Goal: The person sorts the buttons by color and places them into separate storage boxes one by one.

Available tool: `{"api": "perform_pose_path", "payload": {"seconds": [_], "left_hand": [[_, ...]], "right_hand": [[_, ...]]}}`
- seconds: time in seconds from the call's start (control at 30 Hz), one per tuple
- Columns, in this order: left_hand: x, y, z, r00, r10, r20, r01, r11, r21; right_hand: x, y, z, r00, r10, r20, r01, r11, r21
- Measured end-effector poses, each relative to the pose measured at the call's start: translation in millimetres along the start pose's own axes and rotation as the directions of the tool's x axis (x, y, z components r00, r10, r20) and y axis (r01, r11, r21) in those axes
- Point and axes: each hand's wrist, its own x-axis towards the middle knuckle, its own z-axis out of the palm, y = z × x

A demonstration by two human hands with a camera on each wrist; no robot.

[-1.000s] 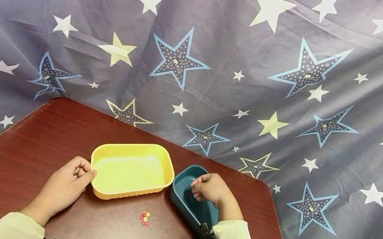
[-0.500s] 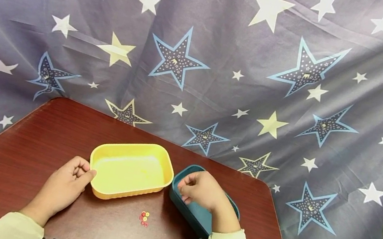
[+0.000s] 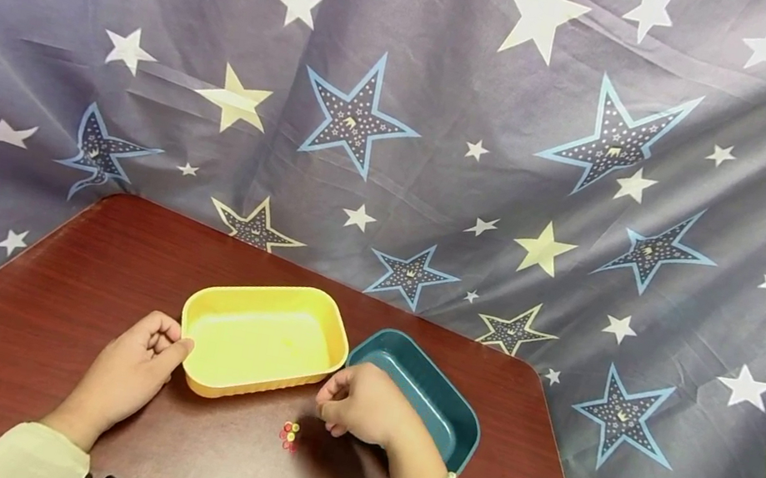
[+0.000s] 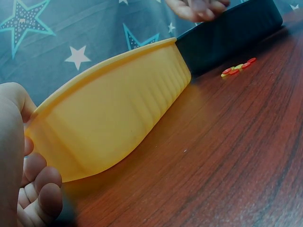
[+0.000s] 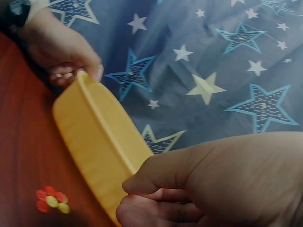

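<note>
My left hand [image 3: 128,374] grips the near-left end of a yellow plastic tray [image 3: 198,389], thumb at the rim and fingers curled against the outside. My right hand [image 3: 366,405] hovers over the table at the near-left side of a dark teal tray [image 3: 452,394], its fingers loosely bent. Nothing shows between thumb and fingers in the right wrist view. A little left of those fingertips lies a small cluster of red and yellow button-like discs [image 3: 289,436], also seen in the left wrist view. A faint yellow spot shows inside the yellow tray. The right hand hides part of the teal tray.
Both trays stand close together on a reddish-brown wooden table [image 3: 145,250]. Behind it hangs a grey-blue curtain [image 3: 435,197] printed with stars. Dark straps show at both wrists.
From over the teal tray, my right hand has moved left and nearer, to the table beside the discs. The left hand still grips the yellow tray, which has stayed in place.
</note>
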Motion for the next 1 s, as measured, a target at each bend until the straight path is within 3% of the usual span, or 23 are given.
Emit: {"api": "perform_pose_path", "payload": {"seconds": [0.47, 1.0], "left_hand": [[0.2, 2.8, 1.5, 1.0, 0.003, -0.004, -0.003, 1.0, 0.005], [-0.8, 2.2, 0.6, 1.0, -0.005, 0.005, 0.005, 1.0, -0.001]], "right_hand": [[14, 25, 40, 1.0, 0.025, -0.005, -0.025, 0.99, -0.137], [22, 28, 49, 0.999, -0.032, -0.037, 0.018, 0.943, -0.333]]}}
